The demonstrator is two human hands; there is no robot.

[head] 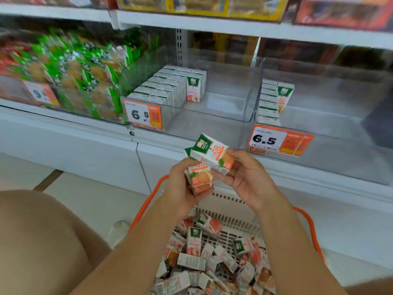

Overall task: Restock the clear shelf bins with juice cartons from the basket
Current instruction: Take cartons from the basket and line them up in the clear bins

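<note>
Above basket (231, 211) — boxy cartons (209, 158)

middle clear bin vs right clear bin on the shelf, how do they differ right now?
The middle bin holds several rows of cartons along its left side; the right bin holds one stack at its left wall. The middle bin's front-facing carton shows pink fruit art; the right bin's carton shows orange. Both are clear, mostly bare, and carry orange 6.5 price tags.

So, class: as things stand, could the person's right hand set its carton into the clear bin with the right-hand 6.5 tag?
Probably yes. The right hand holds a carton just below that bin, whose top is open. Its few cartons stand along the left wall, and nothing lies between hand and bin.
</note>
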